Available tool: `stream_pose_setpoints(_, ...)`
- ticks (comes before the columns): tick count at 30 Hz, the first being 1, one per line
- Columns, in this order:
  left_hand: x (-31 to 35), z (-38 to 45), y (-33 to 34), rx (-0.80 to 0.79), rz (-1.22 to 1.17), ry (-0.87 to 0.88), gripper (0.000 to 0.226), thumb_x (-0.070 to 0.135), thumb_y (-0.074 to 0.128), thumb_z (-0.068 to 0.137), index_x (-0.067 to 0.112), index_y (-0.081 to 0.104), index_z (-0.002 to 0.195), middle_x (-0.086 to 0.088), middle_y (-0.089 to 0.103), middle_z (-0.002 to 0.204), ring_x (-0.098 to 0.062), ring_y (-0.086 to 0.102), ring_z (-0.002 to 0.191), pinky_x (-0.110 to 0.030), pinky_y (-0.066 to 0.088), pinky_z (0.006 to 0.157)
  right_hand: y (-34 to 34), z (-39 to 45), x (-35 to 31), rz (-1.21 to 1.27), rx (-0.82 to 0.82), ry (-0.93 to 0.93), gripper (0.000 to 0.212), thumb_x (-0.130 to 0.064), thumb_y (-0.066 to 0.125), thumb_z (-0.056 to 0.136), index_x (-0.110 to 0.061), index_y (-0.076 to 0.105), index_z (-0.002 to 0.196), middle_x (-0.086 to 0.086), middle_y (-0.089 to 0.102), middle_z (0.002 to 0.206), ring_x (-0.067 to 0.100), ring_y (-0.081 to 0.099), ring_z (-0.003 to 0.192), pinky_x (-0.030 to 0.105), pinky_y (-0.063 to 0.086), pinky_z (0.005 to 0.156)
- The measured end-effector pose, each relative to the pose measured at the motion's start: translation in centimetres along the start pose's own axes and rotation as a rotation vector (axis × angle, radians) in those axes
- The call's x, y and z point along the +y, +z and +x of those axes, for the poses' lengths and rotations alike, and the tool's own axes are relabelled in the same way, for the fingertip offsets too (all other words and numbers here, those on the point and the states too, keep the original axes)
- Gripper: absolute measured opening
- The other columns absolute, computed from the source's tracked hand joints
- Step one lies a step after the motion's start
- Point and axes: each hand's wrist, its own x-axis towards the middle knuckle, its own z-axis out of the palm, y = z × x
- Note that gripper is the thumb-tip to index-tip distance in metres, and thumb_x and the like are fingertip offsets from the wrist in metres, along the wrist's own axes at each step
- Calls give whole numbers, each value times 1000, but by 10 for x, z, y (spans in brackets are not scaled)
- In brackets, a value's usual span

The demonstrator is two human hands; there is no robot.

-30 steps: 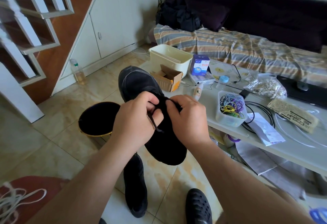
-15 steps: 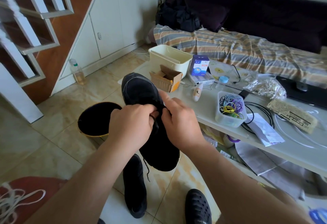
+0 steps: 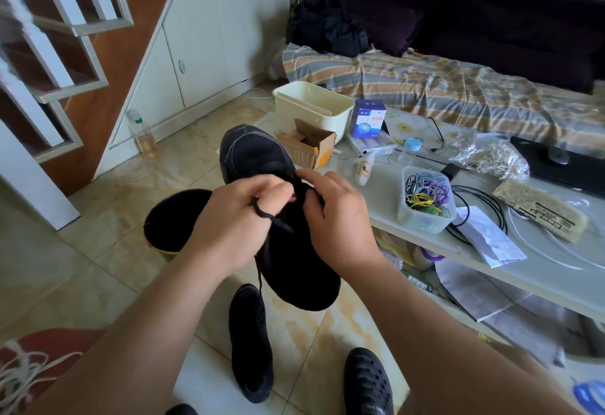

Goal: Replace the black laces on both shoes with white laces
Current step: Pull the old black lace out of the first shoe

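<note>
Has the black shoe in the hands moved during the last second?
Yes. The black shoe has dropped slightly against the open cardboard box beside it; its toe sat above the box's top, now level with it.

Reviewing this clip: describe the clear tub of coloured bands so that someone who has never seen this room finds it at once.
Start at the long pale table in front of the striped sofa cover. Near its front edge, just right of the right hand, stands the clear plastic tub. It alone is see-through and holds a tangle of yellow, purple and green bands, unlike the cream bin and cardboard box farther back.
</note>
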Motion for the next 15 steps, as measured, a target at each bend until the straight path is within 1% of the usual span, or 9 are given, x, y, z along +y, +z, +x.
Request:
stream_pose_setpoints(1, -1, 0, 0, 33, -21, 15, 21, 51, 60, 95, 35, 74, 94, 18, 70, 85, -5, 65, 86, -33, 52, 81, -1, 0, 0, 10, 0, 1, 36, -11, 52, 101, -15, 69, 132, 0, 62, 97, 12, 54, 90, 9, 35, 76)
stream_pose_setpoints(3, -8, 2, 1, 166, 183, 139, 10, 42, 67, 95, 37, 72, 103, 14, 68, 87, -6, 61, 82, -35, 53, 77, -3, -3, -3, 16, 11, -3, 33, -10, 57, 101, -14, 68, 131, 3, 67, 100, 11, 54, 93, 4, 34, 80)
stream_pose_setpoints(4, -13, 3, 2, 232, 293, 207, 14, 40, 69, 94, 36, 72, 108, 13, 66, 90, -8, 60, 81, -38, 54, 75, -3, -4, -5, 22, 17, -8, 32, -10, 59, 100, -14, 69, 131, 4, 69, 102, 12, 54, 96, 4, 34, 81)
stream_pose_setpoints(5, -16, 3, 4, 267, 355, 260, 20, 39, 69, 93, 33, 72, 112, 13, 66, 93, -11, 61, 83, -40, 55, 74, -3, -5, -6, 31, 19, -5, 33, -10, 61, 99, -14, 69, 131, 5, 71, 104, 13, 54, 99, 6, 34, 82)
stream_pose_setpoints(7, -24, 7, 5, 286, 482, 340, 24, 38, 69, 92, 29, 76, 113, 9, 69, 98, -19, 64, 85, -44, 54, 74, -4, -6, -9, 55, 23, 20, 31, -13, 64, 99, -15, 71, 129, 4, 74, 107, 11, 55, 102, 11, 38, 84)
stream_pose_setpoints(9, -28, 10, 5, 326, 633, 394, 22, 35, 67, 91, 28, 78, 110, 8, 74, 100, -26, 67, 86, -47, 52, 72, -4, -6, -10, 41, 44, 9, 24, -15, 67, 97, -17, 76, 120, 2, 76, 106, 12, 58, 100, 19, 44, 86)
stream_pose_setpoints(10, -31, 11, 4, 344, 671, 402, 22, 33, 65, 91, 28, 79, 108, 8, 76, 99, -28, 68, 86, -48, 52, 72, -3, -7, -10, 27, 59, -7, 20, -15, 68, 97, -17, 77, 114, 1, 77, 103, 12, 60, 96, 23, 47, 86)
stream_pose_setpoints(12, -35, 14, 3, 346, 684, 416, 22, 30, 62, 93, 28, 81, 105, 7, 79, 96, -29, 70, 83, -47, 53, 70, -1, -8, -8, 16, 91, -23, 16, -15, 69, 95, -16, 80, 107, -1, 77, 99, 11, 64, 91, 28, 50, 85)
stream_pose_setpoints(15, -37, 14, 4, 340, 713, 396, 23, 28, 58, 97, 27, 80, 103, 6, 78, 88, -28, 69, 80, -47, 52, 67, 0, -8, -4, -22, 67, -60, 15, -13, 67, 94, -15, 79, 103, 1, 73, 93, 20, 66, 83, 38, 54, 76)
